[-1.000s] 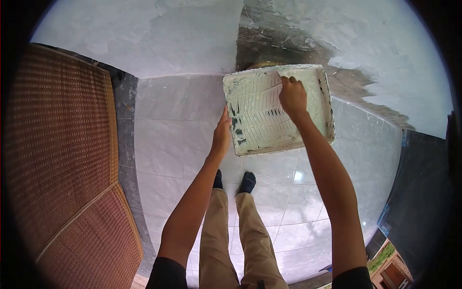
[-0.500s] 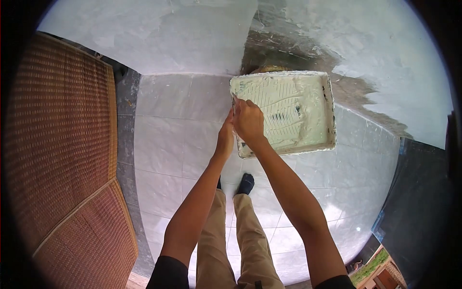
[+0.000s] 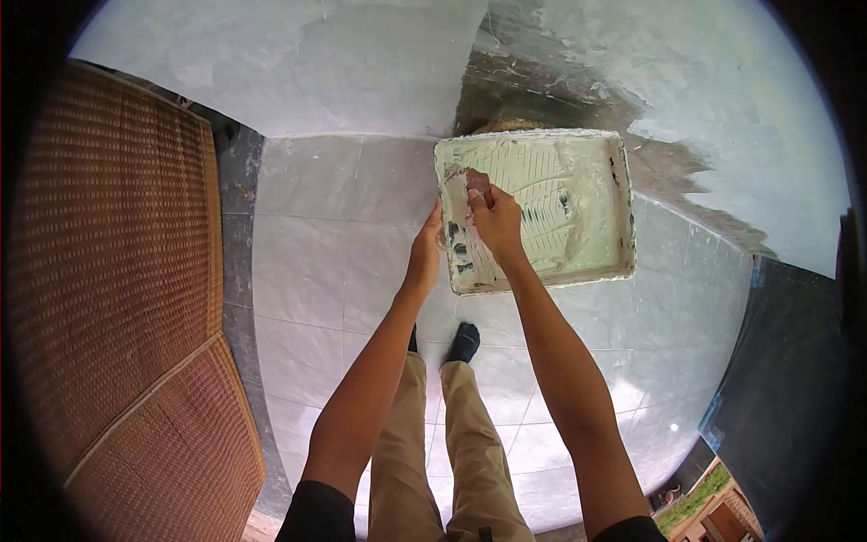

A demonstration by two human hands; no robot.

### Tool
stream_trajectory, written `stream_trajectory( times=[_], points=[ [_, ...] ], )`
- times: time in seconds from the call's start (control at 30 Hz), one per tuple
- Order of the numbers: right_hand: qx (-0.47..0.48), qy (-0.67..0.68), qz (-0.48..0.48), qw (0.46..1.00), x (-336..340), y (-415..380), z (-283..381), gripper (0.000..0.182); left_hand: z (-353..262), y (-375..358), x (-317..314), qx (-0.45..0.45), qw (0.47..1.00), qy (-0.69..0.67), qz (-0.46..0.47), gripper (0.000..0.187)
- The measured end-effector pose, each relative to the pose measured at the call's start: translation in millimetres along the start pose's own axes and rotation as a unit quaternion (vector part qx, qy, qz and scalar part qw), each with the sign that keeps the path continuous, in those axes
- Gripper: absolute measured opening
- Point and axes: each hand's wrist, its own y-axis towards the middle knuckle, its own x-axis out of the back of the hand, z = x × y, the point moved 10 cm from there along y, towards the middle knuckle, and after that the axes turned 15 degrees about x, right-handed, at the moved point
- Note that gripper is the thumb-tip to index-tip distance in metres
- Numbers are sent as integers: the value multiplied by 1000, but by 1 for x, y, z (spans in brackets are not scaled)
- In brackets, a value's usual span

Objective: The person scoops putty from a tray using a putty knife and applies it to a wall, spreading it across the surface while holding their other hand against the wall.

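Note:
A white paint tray [image 3: 625,226], its ribbed floor smeared with pale, creamy paint, sits ahead of me. My left hand [image 3: 424,253] grips the tray's left rim, fingers along its outer side. Over the left part of the tray, my right hand [image 3: 498,221] is closed round a small flat reddish-brown piece [image 3: 477,181]; I cannot tell its exact kind. Beside that hand, the tray's left strip shows thinner paint and dark patches. Thicker paint lies in the right part of the tray.
Grey floor tiles [image 3: 307,262] surround my feet. Ahead stands a wall [image 3: 379,72] with a patchy pale coat and a bare brown stretch [image 3: 560,86]. Woven mats [image 3: 117,244] are at left, a dark panel [image 3: 795,361] at right. A yellowish thing [image 3: 515,125] shows behind the tray.
My right hand has moved right, from the tray's left rim to over its inside, and the reddish-brown piece now shows. The tray has shifted slightly right; my left hand stays at its rim.

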Motion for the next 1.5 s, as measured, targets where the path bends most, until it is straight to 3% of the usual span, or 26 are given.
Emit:
stream_trajectory(
  times=[0.23, 0.3, 0.43, 0.5, 0.67, 0.8, 1.0, 1.13, 1.3, 1.5],
  points=[
    [-38, 137, -2, 990, -6, -2, -42, 19, -18, -13, -3, 16, 999, -28, -29, 58],
    [-94, 217, 18, 971, -12, -8, -50, 20, -18, -13, -2, 30, 999, -24, -37, 57],
    [-141, 245, 65, 957, -4, -15, -43, 18, 2, 3, 12, 44, 999, -9, -31, 57],
    [-196, 263, 81, 941, 2, -27, -44, 18, 28, 28, 25, -48, 997, 55, 7, 59],
    [-224, 312, 46, 922, 40, -47, -29, 23, -8, 10, 29, -73, 995, 65, -37, 55],
    [-184, 388, 17, 903, 74, -51, 22, 29, -89, -19, 12, -134, 987, 80, -33, 55],
    [-62, 464, 6, 884, 136, -23, 123, 33, -282, -102, -43, -246, 965, 95, -13, 55],
    [-8, 502, -45, 863, 198, -15, 242, 29, -394, -165, -73, -324, 939, 112, 5, 54],
    [135, 513, -39, 847, 284, 5, 380, 24, -534, -260, -111, -430, 892, 135, 29, 54],
    [195, 445, -93, 869, 367, 9, 517, 24, -656, -355, -144, -514, 839, 175, 30, 55]
  ],
)
